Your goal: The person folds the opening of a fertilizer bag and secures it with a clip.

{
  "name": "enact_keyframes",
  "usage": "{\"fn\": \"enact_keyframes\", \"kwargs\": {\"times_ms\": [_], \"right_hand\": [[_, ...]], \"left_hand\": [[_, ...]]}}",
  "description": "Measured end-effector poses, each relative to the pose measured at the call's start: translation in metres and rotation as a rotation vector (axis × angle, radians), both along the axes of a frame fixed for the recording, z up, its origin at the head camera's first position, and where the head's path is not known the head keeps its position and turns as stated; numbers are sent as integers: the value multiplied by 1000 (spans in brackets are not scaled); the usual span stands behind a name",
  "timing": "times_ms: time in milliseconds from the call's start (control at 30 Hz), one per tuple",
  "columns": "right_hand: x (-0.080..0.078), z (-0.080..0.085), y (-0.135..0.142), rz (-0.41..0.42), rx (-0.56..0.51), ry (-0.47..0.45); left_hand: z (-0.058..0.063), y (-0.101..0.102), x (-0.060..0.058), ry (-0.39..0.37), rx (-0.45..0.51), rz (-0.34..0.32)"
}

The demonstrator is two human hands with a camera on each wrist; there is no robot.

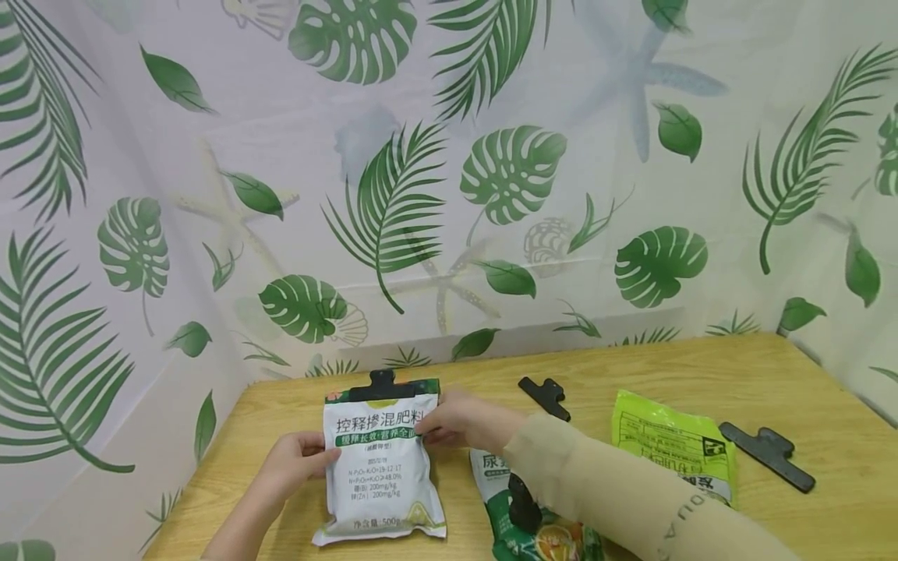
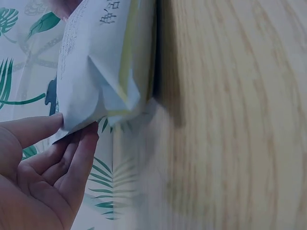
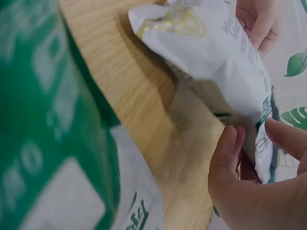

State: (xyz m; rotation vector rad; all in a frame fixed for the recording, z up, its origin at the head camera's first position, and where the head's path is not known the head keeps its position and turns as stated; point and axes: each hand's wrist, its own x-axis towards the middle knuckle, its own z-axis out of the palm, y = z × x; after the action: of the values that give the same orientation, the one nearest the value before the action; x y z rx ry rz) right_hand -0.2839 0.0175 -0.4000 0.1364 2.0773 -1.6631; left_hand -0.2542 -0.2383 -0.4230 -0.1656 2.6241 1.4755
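A white fertilizer bag (image 1: 379, 499) with printed text sits on the left part of the table. Across its top edge a black clip (image 1: 382, 386) is clamped. My left hand (image 1: 298, 463) pinches the bag's left edge; in the left wrist view, the thumb lies on the front of the bag (image 2: 103, 62) and the fingers lie behind it. On the opposite side my right hand (image 1: 466, 421) pinches the upper right edge. The right wrist view shows that hand (image 3: 254, 187) with thumb and fingertips on either face of the bag (image 3: 206, 52).
A green and white bag (image 1: 501, 506) with a black clip (image 1: 522, 506) lies partly under my right forearm. Further right are a lime-green bag (image 1: 659, 428) and a large black clip (image 1: 768, 454). Another black clip (image 1: 546, 397) lies behind. Leaf-patterned cloth (image 1: 449, 234) borders the wooden table (image 1: 281, 538).
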Motion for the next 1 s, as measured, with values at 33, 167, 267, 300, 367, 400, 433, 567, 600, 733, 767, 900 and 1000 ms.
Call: {"fn": "enact_keyframes", "kwargs": {"times_ms": [33,167,267,300,367,400,433,567,600,733,767,900,1000], "right_hand": [[1,-1,-1,0,-12,-13],[5,-4,-5,-6,-33,-36],[7,-3,-7,-13,-28,-38],[8,-3,-7,-15,-24,-38],[8,-3,-8,-19,-16,-42],[9,-2,-8,-23,-14,-43],[9,-2,-8,-26,-11,-44],[10,-4,-8,-34,12,-52],[11,-4,-8,-37,16,-53],[11,-6,-8,-48,24,-61],[11,-7,-8,-51,22,-64],[12,-7,-9,-56,35,-64],[12,-6,-9,-61,36,-63]], "left_hand": [[-1,0,0,-9,-1,2],[-5,-2,-2,-36,4,6],[-6,-3,-4,-43,10,5],[-6,-3,-5,-45,9,4],[-6,-3,-6,-51,8,3],[-7,-3,-7,-53,6,2],[-7,-3,-7,-54,5,0],[-10,-2,-10,-57,-4,-4],[-11,-2,-10,-57,-8,-8],[-13,-2,-11,-54,-21,-4],[-13,-1,-11,-52,-24,-5],[-12,0,-11,-58,-36,-12],[-10,0,-12,-69,-52,-16]]}}
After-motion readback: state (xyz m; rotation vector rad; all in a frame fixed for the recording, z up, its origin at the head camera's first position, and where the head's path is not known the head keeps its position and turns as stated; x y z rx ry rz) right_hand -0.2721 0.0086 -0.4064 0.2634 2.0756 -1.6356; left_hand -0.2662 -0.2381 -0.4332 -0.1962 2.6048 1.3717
